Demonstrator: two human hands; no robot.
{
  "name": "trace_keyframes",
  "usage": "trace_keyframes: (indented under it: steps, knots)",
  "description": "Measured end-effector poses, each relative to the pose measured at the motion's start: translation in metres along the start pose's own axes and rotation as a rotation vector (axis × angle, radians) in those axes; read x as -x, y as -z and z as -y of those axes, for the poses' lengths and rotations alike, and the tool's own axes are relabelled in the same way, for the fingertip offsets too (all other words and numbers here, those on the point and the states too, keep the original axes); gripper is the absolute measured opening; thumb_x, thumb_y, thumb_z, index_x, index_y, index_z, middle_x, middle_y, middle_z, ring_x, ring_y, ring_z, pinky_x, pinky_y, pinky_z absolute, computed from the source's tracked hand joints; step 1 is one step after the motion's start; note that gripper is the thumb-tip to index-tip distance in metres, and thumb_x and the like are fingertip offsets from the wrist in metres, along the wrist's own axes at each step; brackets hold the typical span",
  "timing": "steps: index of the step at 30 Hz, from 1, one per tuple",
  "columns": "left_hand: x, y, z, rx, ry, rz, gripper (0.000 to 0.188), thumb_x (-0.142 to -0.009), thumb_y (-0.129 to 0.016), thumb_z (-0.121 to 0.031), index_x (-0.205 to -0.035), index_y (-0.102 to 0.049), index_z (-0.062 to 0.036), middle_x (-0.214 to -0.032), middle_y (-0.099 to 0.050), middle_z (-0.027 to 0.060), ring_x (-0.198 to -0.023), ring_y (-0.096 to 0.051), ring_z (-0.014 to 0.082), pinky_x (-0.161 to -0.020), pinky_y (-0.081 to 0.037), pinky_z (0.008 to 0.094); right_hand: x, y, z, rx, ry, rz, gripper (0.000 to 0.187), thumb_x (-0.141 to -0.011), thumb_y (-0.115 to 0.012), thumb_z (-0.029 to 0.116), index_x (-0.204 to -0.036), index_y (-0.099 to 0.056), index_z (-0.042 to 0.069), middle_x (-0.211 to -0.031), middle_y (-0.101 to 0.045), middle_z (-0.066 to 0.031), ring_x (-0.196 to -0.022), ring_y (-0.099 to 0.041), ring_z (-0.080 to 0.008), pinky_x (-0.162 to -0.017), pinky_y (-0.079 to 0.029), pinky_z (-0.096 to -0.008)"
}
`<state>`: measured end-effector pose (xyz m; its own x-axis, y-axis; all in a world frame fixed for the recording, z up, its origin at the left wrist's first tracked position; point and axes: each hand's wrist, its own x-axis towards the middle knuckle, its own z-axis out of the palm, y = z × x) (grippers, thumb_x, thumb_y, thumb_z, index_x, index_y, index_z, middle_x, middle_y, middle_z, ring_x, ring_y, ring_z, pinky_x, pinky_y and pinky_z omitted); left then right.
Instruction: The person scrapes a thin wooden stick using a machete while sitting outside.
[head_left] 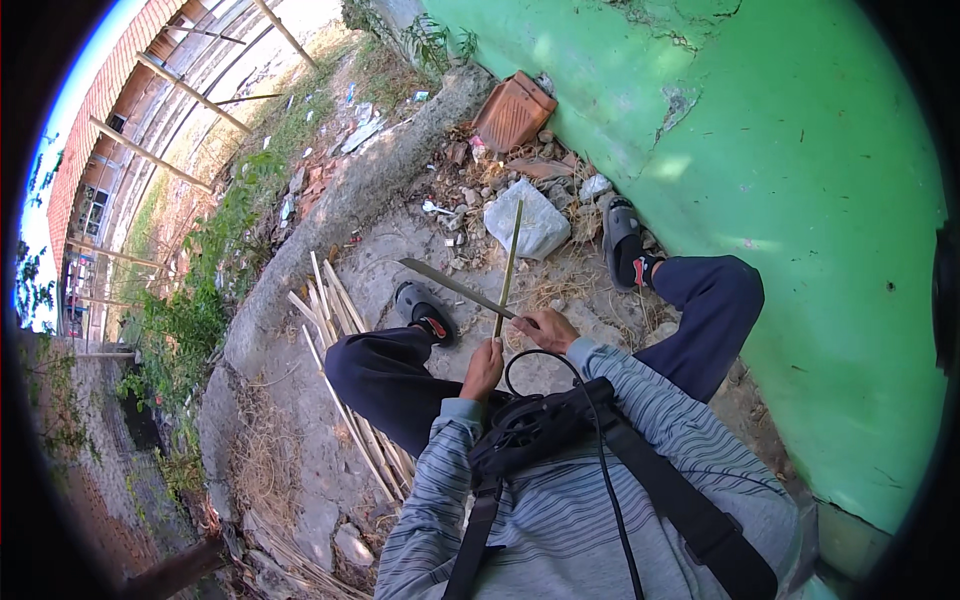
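Observation:
My left hand [483,370] is closed round the lower end of a narrow greenish bamboo strip [513,245], which points up and away from me. My right hand [547,330] grips a long-bladed knife [445,282]. Its dark blade reaches out to the left and crosses the strip just above my left hand; whether the edge bites into it I cannot tell. Most of the knife's handle is hidden in my fingers. The strip's far end overlaps a pale whitish block [535,225] on the ground between my feet.
Pale split strips [340,305] lie beside and under my left leg. A green wall [800,200] rises on the right, a low concrete ledge [350,190] curves along the left. Rubble and an orange-brown clay tile [512,112] lie ahead. A black cable [607,470] hangs across my chest.

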<state>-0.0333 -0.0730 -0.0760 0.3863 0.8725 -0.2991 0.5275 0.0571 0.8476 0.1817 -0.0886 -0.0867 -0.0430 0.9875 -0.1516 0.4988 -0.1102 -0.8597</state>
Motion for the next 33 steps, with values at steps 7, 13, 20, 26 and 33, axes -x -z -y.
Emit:
trace_keyframes:
  steps: [7, 13, 20, 26, 33]
  knots:
    - [0.002, -0.003, -0.02, -0.21, -0.007, -0.019, 0.033, -0.105, -0.046, -0.027, -0.096, -0.056, 0.0036, -0.085, -0.062, 0.0352, -0.085, -0.061, 0.0546, -0.071, -0.044, 0.0604, 0.001, 0.006, 0.002, 0.167, -0.038, 0.026, 0.072, -0.093, -0.051, 0.071, -0.101, -0.073, 0.003, -0.073, -0.068, -0.0211, -0.074, -0.069, -0.0397, -0.07, -0.054, -0.0479]
    - [0.006, -0.012, -0.013, -0.354, -0.052, -0.105, 0.027, -0.104, -0.049, -0.025, -0.095, -0.052, 0.0003, -0.073, -0.061, 0.0341, -0.073, -0.061, 0.0551, -0.063, -0.043, 0.0637, -0.004, -0.002, -0.002, 0.273, -0.06, 0.031, 0.072, -0.091, -0.05, 0.075, -0.104, -0.075, 0.008, -0.078, -0.071, -0.0187, -0.078, -0.071, -0.041, -0.072, -0.056, -0.0487]
    - [0.014, -0.015, 0.002, -0.427, -0.07, -0.03, 0.027, -0.105, -0.047, -0.028, -0.101, -0.048, -0.001, -0.074, -0.063, 0.0321, -0.073, -0.063, 0.0548, -0.064, -0.047, 0.0639, -0.014, 0.01, -0.012, 0.198, -0.179, -0.049, 0.073, -0.092, -0.045, 0.077, -0.101, -0.076, 0.011, -0.07, -0.067, -0.0194, -0.074, -0.07, -0.0408, -0.069, -0.054, -0.0506]
    - [0.016, -0.012, -0.006, -0.425, -0.077, -0.039, 0.027, -0.105, -0.046, -0.028, -0.102, -0.048, -0.0009, -0.074, -0.064, 0.0321, -0.073, -0.063, 0.0547, -0.064, -0.047, 0.064, -0.011, 0.01, -0.014, 0.241, -0.114, 0.027, 0.076, -0.092, -0.046, 0.076, -0.094, -0.075, 0.006, -0.073, -0.068, -0.0209, -0.076, -0.07, -0.0403, -0.072, -0.054, -0.0497]
    - [0.043, 0.0, -0.019, -0.499, -0.001, 0.037, 0.027, -0.104, -0.047, -0.028, -0.103, -0.047, -0.0017, -0.073, -0.064, 0.0322, -0.072, -0.063, 0.0548, -0.063, -0.047, 0.0643, -0.033, 0.025, -0.043, 0.181, -0.116, -0.145, 0.07, -0.095, -0.046, 0.069, -0.089, -0.073, 0.006, -0.071, -0.066, -0.0188, -0.071, -0.067, -0.0386, -0.069, -0.051, -0.0461]
